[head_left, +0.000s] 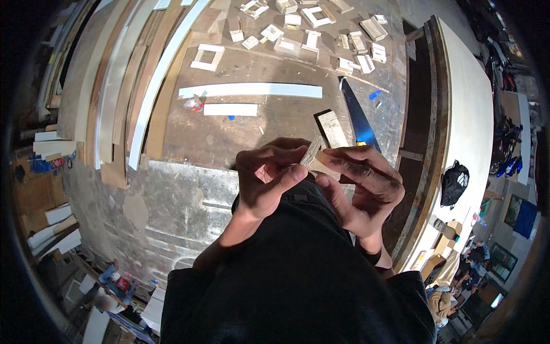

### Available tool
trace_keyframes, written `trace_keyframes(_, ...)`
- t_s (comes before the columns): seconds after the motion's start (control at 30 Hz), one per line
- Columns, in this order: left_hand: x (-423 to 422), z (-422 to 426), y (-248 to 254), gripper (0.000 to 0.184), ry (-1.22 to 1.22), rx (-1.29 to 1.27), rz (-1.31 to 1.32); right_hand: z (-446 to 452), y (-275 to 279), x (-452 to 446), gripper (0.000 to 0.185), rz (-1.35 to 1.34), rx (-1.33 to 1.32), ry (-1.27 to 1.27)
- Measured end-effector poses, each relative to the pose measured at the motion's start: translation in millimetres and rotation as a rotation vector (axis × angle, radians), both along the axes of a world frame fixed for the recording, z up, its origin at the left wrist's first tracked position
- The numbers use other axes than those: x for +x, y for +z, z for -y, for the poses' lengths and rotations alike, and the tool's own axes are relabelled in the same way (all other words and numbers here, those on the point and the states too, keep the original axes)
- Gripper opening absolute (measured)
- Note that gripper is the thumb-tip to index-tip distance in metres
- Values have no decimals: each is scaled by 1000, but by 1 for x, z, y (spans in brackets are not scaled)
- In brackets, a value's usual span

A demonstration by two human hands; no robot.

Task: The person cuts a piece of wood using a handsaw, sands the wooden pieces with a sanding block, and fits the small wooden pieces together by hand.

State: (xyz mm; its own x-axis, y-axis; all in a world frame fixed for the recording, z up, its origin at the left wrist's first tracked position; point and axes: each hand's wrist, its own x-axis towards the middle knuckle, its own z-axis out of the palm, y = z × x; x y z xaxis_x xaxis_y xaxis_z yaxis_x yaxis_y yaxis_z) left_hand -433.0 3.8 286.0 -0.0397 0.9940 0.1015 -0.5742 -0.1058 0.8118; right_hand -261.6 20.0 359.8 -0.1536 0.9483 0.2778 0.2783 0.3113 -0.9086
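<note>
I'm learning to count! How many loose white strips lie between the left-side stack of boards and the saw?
2. The long white strip lies crosswise; the short white strip lies just nearer, by its left half. Smaller ones could be hidden.

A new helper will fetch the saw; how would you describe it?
On the brown worktop, look just beyond the right hand. The saw lies there, blade tapering away. Its dark blue blade sets it apart from the pale block beside it.
</note>
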Motion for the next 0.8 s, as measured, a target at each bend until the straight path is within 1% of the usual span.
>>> trace_keyframes(0.17,0,-3,1,23,-16,12,-71,-3,-5,6,32,-3,26,-15)
trace_keyframes(0.33,3,-7,3,21,-16,23,-39,-7,-2,8,32,27,59,27)
trace_keyframes(0.43,2,-8,0,16,-23,28,-35,-5,-4,9,30,9,-21,35)
trace_keyframes(0.5,2,-7,0,15,-39,22,-57,-5,-5,6,32,-64,-58,-13)
trace_keyframes(0.6,1,-6,1,13,-22,16,1,-5,0,3,32,-75,-101,-38)
trace_keyframes(0.63,0,-5,3,13,-44,-28,85,-5,-1,5,32,-77,-101,-40)
trace_keyframes(0.67,-1,-5,3,14,-66,-74,168,-5,-5,6,32,-64,-44,-19)
trace_keyframes(0.7,1,-5,3,14,-66,-76,166,-6,-7,7,32,-50,13,2)
trace_keyframes(0.8,3,-5,4,12,1,-31,140,-5,-6,6,31,-81,14,8)
